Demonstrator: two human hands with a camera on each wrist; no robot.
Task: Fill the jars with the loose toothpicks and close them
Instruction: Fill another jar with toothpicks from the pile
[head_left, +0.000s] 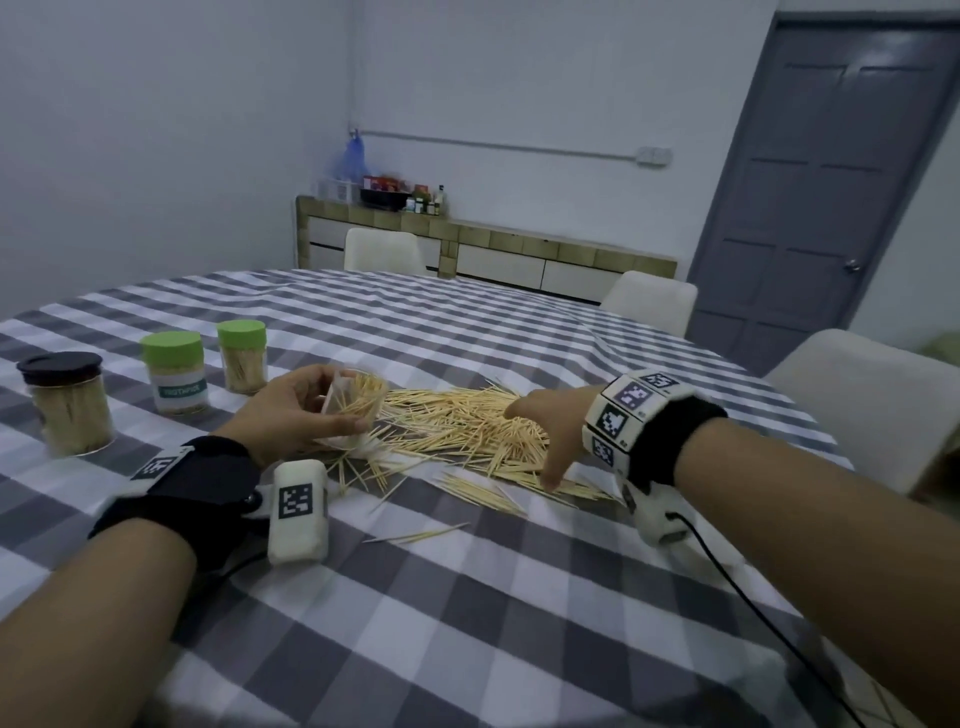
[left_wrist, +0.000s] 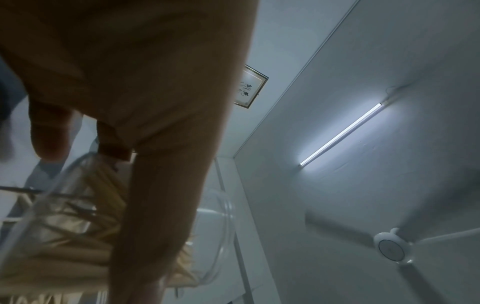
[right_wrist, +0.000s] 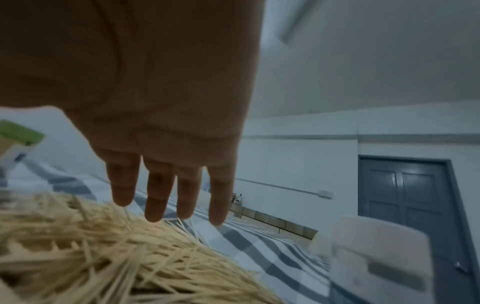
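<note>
Left hand grips an open clear jar, fingers curled round it; jar is tilted, mouth toward the loose toothpicks, partly filled, no lid on. From the left wrist view the jar sits under the thumb with toothpicks showing through the wall. Right hand is released, palm down, fingers straight and slightly spread over the toothpick pile, holding nothing; thumb tip touches the sticks on the near side of the pile. Pile lies on the checked tablecloth between the two hands, a few strays nearer the camera. Closed jars stand upright left of the held jar: black-lidded jar, labelled green-lidded jar, second green-lidded jar, all with toothpicks inside. White chairs at the far table edge.
</note>
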